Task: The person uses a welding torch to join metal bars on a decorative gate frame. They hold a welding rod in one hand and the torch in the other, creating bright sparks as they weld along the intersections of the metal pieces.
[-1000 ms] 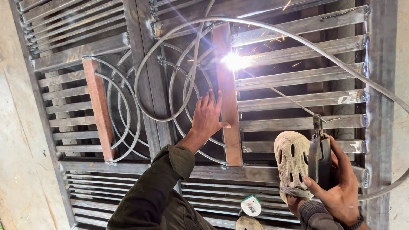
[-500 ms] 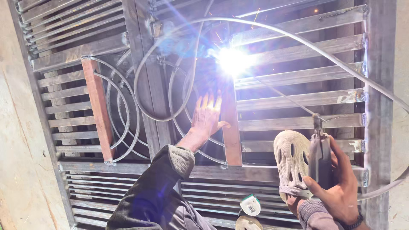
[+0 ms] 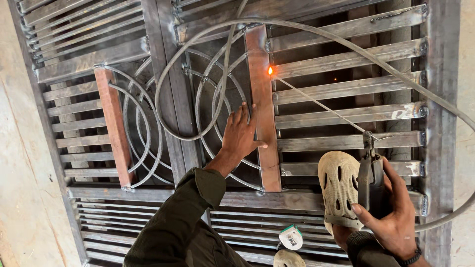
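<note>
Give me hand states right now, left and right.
Left hand: open, flat against the upright metal bar.
Right hand: closed around the electrode holder.

Metal gate [image 3: 346,94]: bare grey steel slats, matt, mill scale and scuffs, rough weld beads at joints. Two upright flat bars, right one [image 3: 262,99] and left one [image 3: 115,133]: rust-brown, dull, surface oxidised. Curved rods [image 3: 143,128]: thin bare steel, slight sheen. Electrode holder [image 3: 370,173] in right hand [image 3: 391,217]: dark worn metal, matt. Cable [image 3: 316,34]: grey rubbery sheath, smooth, dusty. Sandal [image 3: 339,185]: beige moulded foam, perforated, soiled. Sleeve [image 3: 183,227]: olive woven cloth, matt. Floor [image 3: 24,198]: pale concrete, rough.
</note>
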